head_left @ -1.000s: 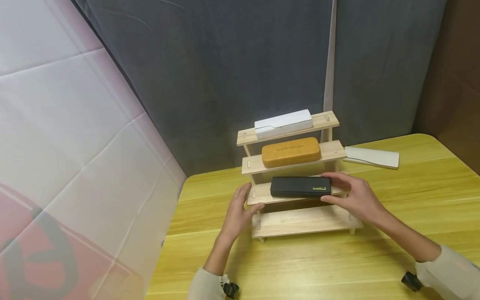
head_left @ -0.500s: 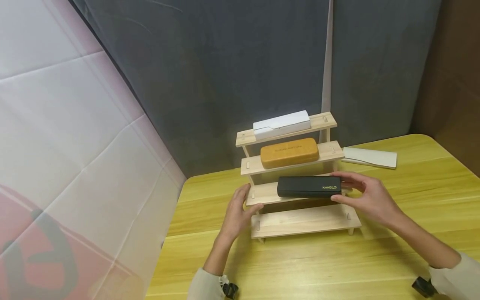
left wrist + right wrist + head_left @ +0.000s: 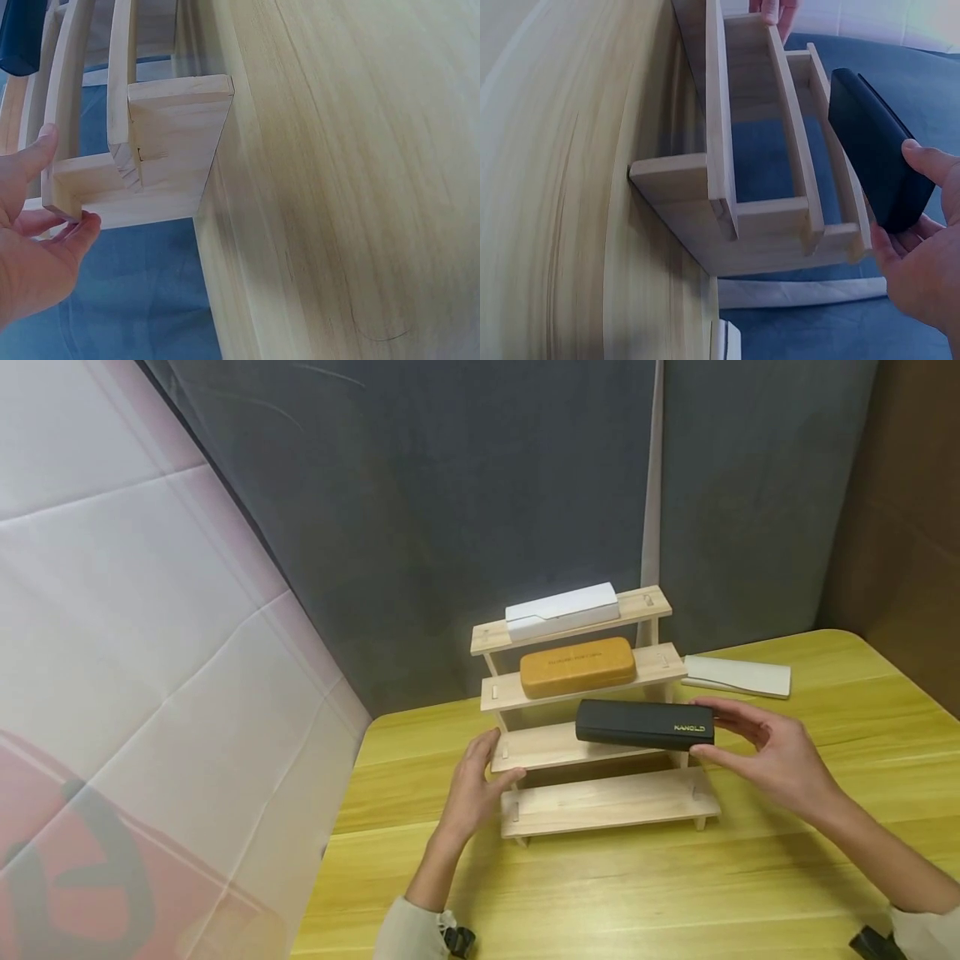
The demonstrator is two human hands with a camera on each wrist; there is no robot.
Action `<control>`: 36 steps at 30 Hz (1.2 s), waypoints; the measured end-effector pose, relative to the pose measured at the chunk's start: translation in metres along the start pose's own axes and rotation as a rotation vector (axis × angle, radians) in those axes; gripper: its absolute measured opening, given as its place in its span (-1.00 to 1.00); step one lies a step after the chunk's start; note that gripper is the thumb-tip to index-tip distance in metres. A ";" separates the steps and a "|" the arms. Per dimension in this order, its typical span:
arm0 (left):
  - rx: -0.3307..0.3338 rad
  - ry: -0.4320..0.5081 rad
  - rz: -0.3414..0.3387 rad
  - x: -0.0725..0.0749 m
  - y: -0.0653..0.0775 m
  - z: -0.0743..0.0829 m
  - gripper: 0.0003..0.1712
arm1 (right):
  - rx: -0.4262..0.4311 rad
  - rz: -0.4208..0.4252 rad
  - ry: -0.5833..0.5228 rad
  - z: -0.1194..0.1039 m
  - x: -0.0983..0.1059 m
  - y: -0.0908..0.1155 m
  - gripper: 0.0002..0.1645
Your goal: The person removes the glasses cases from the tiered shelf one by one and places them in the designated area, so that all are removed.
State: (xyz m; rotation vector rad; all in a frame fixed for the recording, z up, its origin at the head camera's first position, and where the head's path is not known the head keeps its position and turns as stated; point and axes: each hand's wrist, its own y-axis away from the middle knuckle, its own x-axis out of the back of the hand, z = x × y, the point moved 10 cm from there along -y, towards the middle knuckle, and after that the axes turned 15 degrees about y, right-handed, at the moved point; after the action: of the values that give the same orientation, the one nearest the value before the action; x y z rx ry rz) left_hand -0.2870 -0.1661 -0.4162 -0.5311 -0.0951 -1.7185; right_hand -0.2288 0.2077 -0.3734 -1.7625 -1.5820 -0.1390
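My right hand [image 3: 780,760] pinches the right end of a black glasses case [image 3: 637,722] with gold lettering, thumb on the near side and fingers behind. The case is lifted above the third step of a four-tier wooden display stand [image 3: 607,806], as the right wrist view [image 3: 874,150] of the case also shows. My left hand [image 3: 480,785] grips the left end of that same step; in the left wrist view my thumb lies on one face of the board and my fingers [image 3: 82,232] curl under the other. An orange glasses case [image 3: 577,667] and a white case [image 3: 562,612] lie on the two upper steps.
A flat pale case [image 3: 738,677] lies on the yellow wood-grain table [image 3: 600,893], right of the stand. Grey curtains [image 3: 450,527] hang behind the table, and a pale panel [image 3: 187,693] stands along the left side.
My right hand has drawn the black glasses case to the right and up, off the third step. The left hand has stayed in place on the stand.
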 end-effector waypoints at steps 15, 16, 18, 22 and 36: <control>0.006 -0.002 0.006 0.001 0.000 -0.001 -0.08 | -0.112 0.055 0.036 0.027 0.030 0.013 -0.30; 0.005 -0.002 0.005 0.001 0.000 -0.002 -0.08 | -0.120 0.056 0.039 0.029 0.032 0.013 -0.30; 0.002 -0.002 0.003 0.001 -0.001 -0.002 -0.08 | -0.138 0.064 0.051 0.033 0.036 0.014 -0.30; 0.005 0.003 -0.001 0.000 -0.001 -0.003 -0.07 | -0.182 0.074 0.066 0.041 0.043 0.019 -0.28; 0.015 0.003 0.000 0.000 0.000 -0.004 -0.07 | -0.223 0.112 -0.001 0.063 0.069 0.031 -0.28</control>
State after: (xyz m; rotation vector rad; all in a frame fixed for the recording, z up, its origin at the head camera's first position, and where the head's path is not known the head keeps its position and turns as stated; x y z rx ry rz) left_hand -0.2885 -0.1675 -0.4192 -0.5167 -0.1058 -1.7171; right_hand -0.2100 0.3021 -0.3951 -2.0181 -1.5110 -0.2692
